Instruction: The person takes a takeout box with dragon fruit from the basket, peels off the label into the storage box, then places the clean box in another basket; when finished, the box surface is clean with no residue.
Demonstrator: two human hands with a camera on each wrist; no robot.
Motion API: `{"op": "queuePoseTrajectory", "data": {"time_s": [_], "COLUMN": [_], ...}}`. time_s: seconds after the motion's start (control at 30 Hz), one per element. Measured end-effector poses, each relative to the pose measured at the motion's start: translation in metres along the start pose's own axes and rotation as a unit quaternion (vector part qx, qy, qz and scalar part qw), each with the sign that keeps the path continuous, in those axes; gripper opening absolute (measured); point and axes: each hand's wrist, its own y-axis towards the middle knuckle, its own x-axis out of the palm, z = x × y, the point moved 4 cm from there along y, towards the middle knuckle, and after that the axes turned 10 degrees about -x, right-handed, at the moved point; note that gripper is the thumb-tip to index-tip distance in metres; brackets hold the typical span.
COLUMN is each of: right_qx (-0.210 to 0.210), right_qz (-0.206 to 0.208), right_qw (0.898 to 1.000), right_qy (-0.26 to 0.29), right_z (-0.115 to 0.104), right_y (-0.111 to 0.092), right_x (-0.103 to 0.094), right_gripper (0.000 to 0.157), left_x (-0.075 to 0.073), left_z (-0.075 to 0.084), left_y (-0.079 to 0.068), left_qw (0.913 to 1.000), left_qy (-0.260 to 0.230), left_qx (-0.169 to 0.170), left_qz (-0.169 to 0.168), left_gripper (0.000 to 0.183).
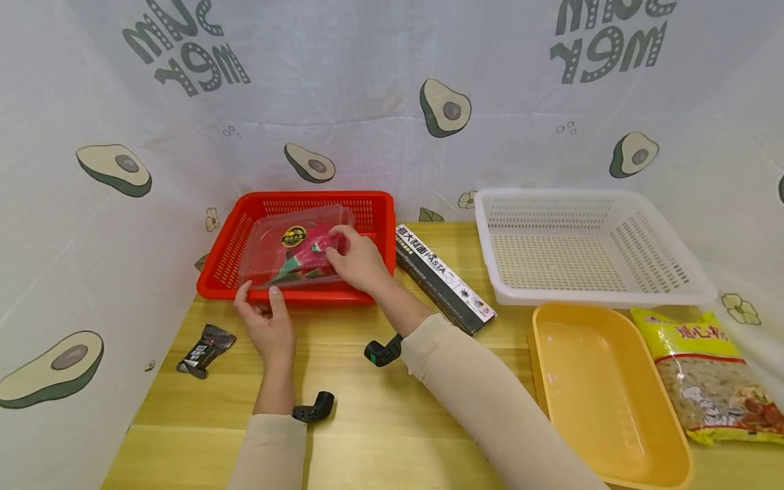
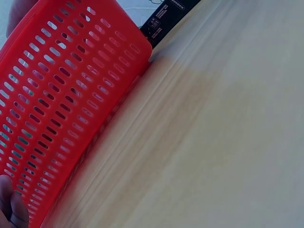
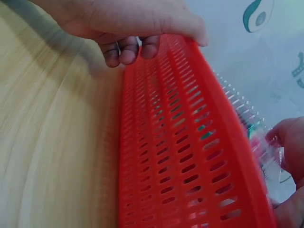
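Beige right sleeve, nearest the head camera, leading to one right hand, bent finger and thumb logged by me as clamped on the right end of one clear fruit box. Box: inside the red basket, long axis mainly left to right, its bulk lying left of the right hand's grip. Left hand: at the basket's near rim beside the box's near-left corner, hold on box or rim not tellable from my feeds; neither hand clearly nearer, and I judge the near edge against that rim the deciding relation.
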Motion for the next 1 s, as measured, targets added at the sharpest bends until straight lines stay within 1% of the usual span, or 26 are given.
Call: {"op": "queuePoseTrajectory", "data": {"time_s": [0.2, 0.3, 0.37, 0.5, 0.6, 0.8, 1.0], "right_qx": [0.004, -0.004, -0.009, -0.025, -0.024, 0.001, 0.007], "right_qz": [0.040, 0.061, 0.075, 0.102, 0.124, 0.160, 0.198], "right_qw": [0.999, 0.998, 0.997, 0.992, 0.987, 0.973, 0.953], "right_qy": [-0.008, -0.003, 0.013, 0.063, 0.103, 0.165, 0.231], "right_z": [-0.011, -0.017, -0.022, -0.028, -0.030, -0.031, -0.028], "right_y": [-0.008, -0.013, -0.016, -0.024, -0.032, -0.052, -0.072], "right_x": [-0.016, -0.027, -0.033, -0.042, -0.046, -0.051, -0.055], "right_gripper": [0.037, 0.036, 0.035, 0.034, 0.034, 0.035, 0.037], "left_x": [-0.001, -0.002, -0.002, -0.003, -0.002, -0.001, -0.001], "left_z": [0.000, 0.001, 0.001, 0.003, 0.003, 0.003, 0.001], "left_y": [-0.001, 0.000, 0.000, 0.000, 0.001, 0.000, 0.000], "left_qw": [1.0000, 1.0000, 1.0000, 1.0000, 1.0000, 0.9999, 0.9999], "left_qy": [0.005, 0.004, 0.003, 0.002, 0.000, 0.000, 0.002], "left_qx": [-0.008, -0.007, -0.005, -0.004, -0.006, -0.006, -0.003], "left_qz": [0.001, 0.001, 0.000, 0.000, -0.003, -0.008, -0.011], "left_gripper": [0.052, 0.053, 0.053, 0.053, 0.054, 0.054, 0.052]}}
